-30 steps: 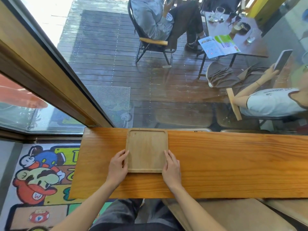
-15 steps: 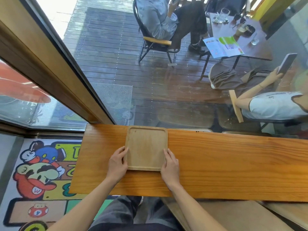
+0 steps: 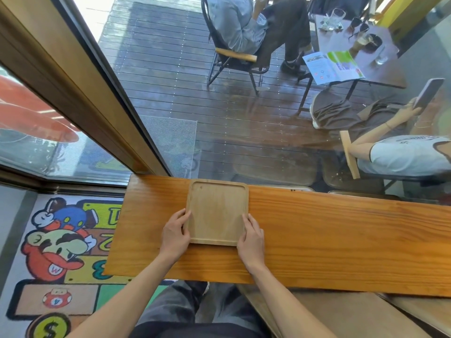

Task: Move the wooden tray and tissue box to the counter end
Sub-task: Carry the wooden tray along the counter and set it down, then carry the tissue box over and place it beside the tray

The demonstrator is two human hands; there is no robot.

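Note:
A pale square wooden tray (image 3: 217,211) with a raised rim lies flat on the orange-brown wooden counter (image 3: 329,240), near the counter's left end and against its far edge. My left hand (image 3: 175,236) grips the tray's left rim near the front corner. On the right rim, also near the front, my right hand (image 3: 251,240) holds the tray. The tray holds nothing. No tissue box is in view.
The counter's left end (image 3: 117,230) lies a short way left of the tray; below it is a cartoon floor mat (image 3: 56,245). A glass wall (image 3: 219,118) runs along the far edge, with seated people outside. A bench (image 3: 341,313) sits below the counter at the right.
Both hands stay on the tray's sides. The tray has moved a little towards the counter's far edge, and the view has shifted slightly.

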